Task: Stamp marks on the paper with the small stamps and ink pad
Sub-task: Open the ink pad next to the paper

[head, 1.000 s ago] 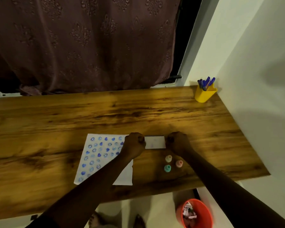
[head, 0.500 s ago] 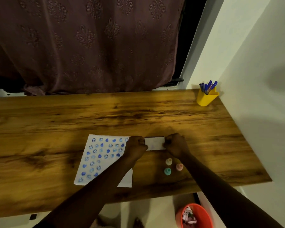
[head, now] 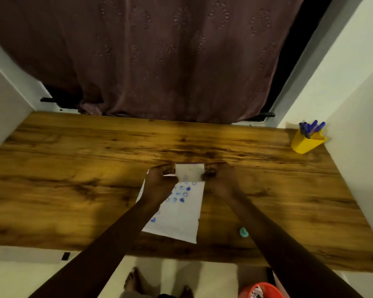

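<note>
A white paper [head: 181,214] with several blue stamp marks lies on the wooden table [head: 73,168]. Over its far edge, a small flat white rectangle [head: 190,173] is held from both sides: my left hand [head: 159,179] pinches its left end and my right hand [head: 219,177] its right end. I cannot tell whether it is the ink pad. A teal stamp [head: 243,232] stands right of the paper, beside my right forearm. The other stamps are hidden behind that arm. The picture is blurred.
A yellow cup [head: 306,143] with blue pens stands at the table's far right corner against the white wall. A dark curtain [head: 170,61] hangs behind the table. Below the near edge are bare feet and a red bin [head: 261,290].
Both hands, still holding the white rectangle, have moved left from beside the paper's far right corner to over its far edge. The camera view has shifted and blurred.
</note>
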A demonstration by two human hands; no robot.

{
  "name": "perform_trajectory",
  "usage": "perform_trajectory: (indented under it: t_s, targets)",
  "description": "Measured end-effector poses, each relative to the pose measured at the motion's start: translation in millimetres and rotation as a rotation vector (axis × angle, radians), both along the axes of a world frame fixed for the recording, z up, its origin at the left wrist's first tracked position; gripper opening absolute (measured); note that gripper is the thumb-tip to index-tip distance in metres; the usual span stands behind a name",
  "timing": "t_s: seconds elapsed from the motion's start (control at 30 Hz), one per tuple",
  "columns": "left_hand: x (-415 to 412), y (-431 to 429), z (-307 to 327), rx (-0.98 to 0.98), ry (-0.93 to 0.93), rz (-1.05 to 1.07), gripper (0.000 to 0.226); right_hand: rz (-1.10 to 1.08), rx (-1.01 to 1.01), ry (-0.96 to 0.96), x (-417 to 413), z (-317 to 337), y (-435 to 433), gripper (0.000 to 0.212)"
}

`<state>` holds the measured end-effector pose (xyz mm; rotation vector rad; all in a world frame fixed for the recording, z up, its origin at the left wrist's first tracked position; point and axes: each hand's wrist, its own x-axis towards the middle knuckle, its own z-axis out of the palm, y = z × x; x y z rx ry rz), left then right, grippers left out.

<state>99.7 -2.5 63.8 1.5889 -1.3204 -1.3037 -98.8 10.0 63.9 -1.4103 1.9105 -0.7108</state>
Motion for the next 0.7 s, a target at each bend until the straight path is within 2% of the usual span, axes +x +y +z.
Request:
perform_trajectory:
  t_s: [0.27,0.43,0.6,0.7]
  targets:
    - [116.0,10.9,-7.9,0.063,-0.030,0.197,0.036,0.195,-0.038,0.027,119.0,-9.8,-22.3,0.032]
    - [174.9,16.1,-22.0,0.015,-0.167,0.288,0.038,0.294,0.050,0.037,184.4,-23.1,-25.8,0.035]
    - [213.2,20.6,-42.3,0.059,-0.287,0.264,0.042,0.340,0.110,0.026,223.5,-38.7,-23.6,0.030]
    - [223.6,19.6,-56.7,0.060,-0.259,0.225,0.041,0.335,0.132,0.036,233.7,-45.3,-23.5,0.025]
